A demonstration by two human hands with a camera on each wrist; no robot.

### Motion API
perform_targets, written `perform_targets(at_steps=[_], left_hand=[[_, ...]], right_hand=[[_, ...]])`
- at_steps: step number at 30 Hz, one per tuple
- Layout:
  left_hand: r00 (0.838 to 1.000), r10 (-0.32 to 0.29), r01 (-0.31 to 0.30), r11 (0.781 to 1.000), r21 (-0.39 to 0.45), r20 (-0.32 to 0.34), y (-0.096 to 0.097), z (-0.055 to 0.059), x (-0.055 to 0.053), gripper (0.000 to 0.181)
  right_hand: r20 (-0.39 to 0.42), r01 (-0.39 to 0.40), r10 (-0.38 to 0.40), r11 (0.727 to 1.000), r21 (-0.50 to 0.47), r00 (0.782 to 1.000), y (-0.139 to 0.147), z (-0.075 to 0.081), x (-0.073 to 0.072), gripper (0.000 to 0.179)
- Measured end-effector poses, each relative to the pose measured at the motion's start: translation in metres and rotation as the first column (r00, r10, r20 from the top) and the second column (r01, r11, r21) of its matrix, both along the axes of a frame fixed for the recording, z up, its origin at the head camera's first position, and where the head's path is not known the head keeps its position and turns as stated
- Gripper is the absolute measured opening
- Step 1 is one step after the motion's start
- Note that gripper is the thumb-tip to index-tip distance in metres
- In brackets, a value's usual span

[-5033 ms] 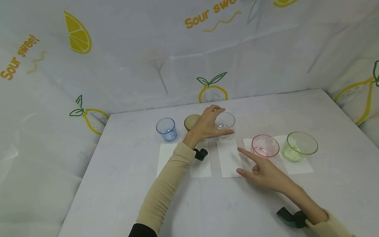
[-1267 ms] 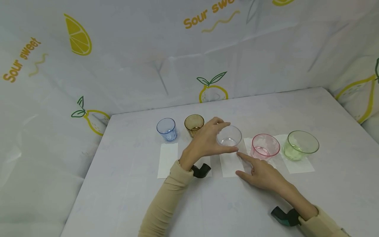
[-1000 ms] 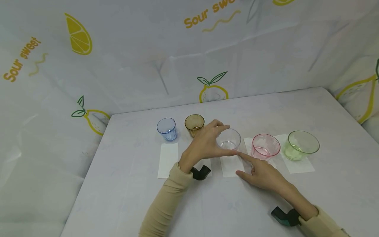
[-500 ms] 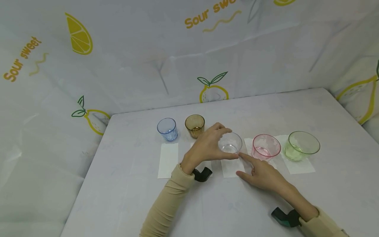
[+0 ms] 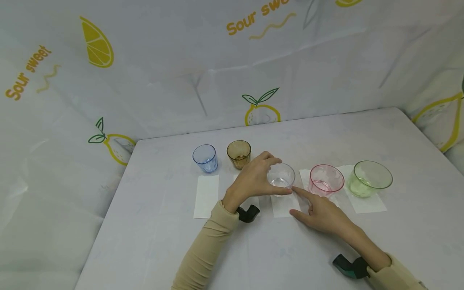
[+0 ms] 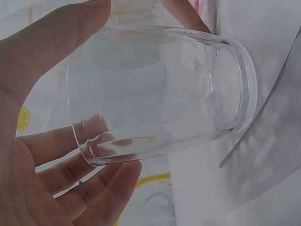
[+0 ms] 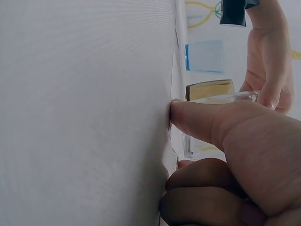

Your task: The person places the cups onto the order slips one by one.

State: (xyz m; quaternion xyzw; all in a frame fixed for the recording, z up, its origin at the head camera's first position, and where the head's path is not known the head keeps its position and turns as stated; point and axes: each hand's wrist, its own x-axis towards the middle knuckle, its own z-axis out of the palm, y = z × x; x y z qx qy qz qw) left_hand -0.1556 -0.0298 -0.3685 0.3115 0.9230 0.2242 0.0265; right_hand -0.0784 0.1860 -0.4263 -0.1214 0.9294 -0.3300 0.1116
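Observation:
My left hand (image 5: 253,177) holds a clear glass (image 5: 280,173) near its rim, thumb on the near side and fingers on the far side. In the left wrist view, the glass (image 6: 155,84) has its base toward a white paper rectangle (image 5: 286,207); whether it touches the paper, I cannot tell. My right hand (image 5: 324,213) rests low at that paper's right side, index finger and thumb extended, other fingers curled under. The index fingertip is close to my left thumb and the glass. The right wrist view shows the right thumb (image 7: 202,120) against the white surface.
Pink (image 5: 326,181) and green (image 5: 364,183) glasses stand on papers at the right. Blue (image 5: 205,159) and brown (image 5: 239,155) glasses stand farther back at the left, behind a white paper (image 5: 206,197) and another paper partly under my left wrist. A printed cloth (image 5: 163,80) hangs behind the table.
My left hand has brought the clear glass from the back row nearer, over the middle paper; in the last half second it barely shifts. My right hand stays almost in place.

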Motion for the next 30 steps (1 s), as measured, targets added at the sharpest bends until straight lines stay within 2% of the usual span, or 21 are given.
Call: perform_targets(at_steps=[17,30], left_hand=[[1.000,-0.008,0.008,1.000,0.013,-0.018,0.0022,-0.0056,0.0003,0.086],[0.999,-0.043,0.043,0.999,-0.019,0.014,-0.0017,-0.0043,-0.0002,0.084]], right_hand=[[0.005,-0.001,0.001,1.000,0.006,1.000,0.0005,0.0006,0.0001,0.072],[0.019,0.012,-0.012,1.000,0.021,1.000,-0.0006,0.0009,0.0007,0.072]])
